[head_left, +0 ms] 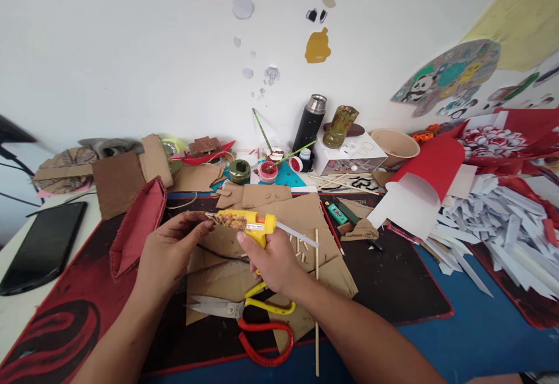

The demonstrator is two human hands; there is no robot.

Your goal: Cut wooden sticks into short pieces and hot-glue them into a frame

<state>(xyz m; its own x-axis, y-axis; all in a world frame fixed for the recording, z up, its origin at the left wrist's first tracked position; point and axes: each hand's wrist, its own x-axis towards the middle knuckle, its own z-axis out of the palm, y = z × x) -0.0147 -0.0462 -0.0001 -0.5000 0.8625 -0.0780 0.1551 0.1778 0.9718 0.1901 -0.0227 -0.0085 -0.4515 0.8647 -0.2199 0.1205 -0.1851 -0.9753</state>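
My right hand (275, 259) is wrapped round the handle of a yellow glue gun (251, 224), whose nozzle points left. A white glue stick (299, 233) sticks out of its back end. At the nozzle tip, my left hand (177, 244) pinches something too small to make out. Under both hands lies brown cardboard (218, 282). Scissors (238, 309) with one red and one yellow handle rest on it, blades to the left. A long thin wooden stick (317, 308) lies to the right, beside short stick pieces (301, 247).
A red cardboard boat shape (138, 226) and a black phone (43, 247) are at the left. Behind stand paint pots (240, 171), a black thermos (309, 122) and a white box (347, 157). White paper strips (502, 226) pile up at the right.
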